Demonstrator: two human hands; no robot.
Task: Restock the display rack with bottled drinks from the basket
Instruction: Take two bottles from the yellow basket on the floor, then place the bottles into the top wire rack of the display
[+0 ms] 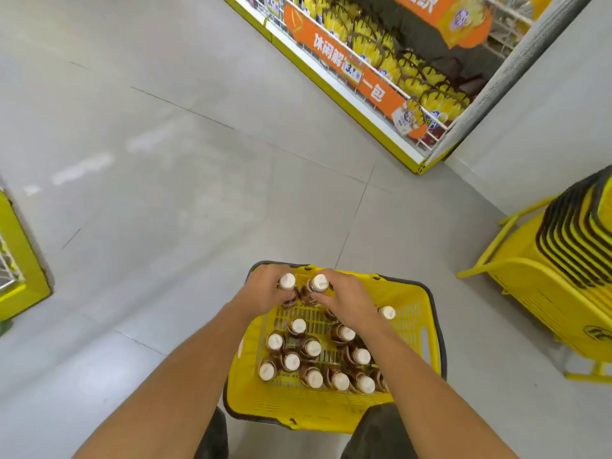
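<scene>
Arms stretched down: left hand point(265, 291) grips a white-capped brown drink bottle point(287, 282), right hand point(346, 304) a second bottle point(319, 283), both inside the yellow slotted plastic basket point(298, 409); other capped bottles point(311, 347) crowd beneath the wrists.

Bright even light, fisheye-bent edges, slight softness

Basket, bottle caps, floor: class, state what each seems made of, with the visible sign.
Basket: probably moulded plastic, uniform glossy yellow, slotted walls.
Caps: likely plastic, plain white, matte; too small for certainty.
Floor: seemingly glazed tile, pale grey, thin joint lines, soft light reflections.
</scene>
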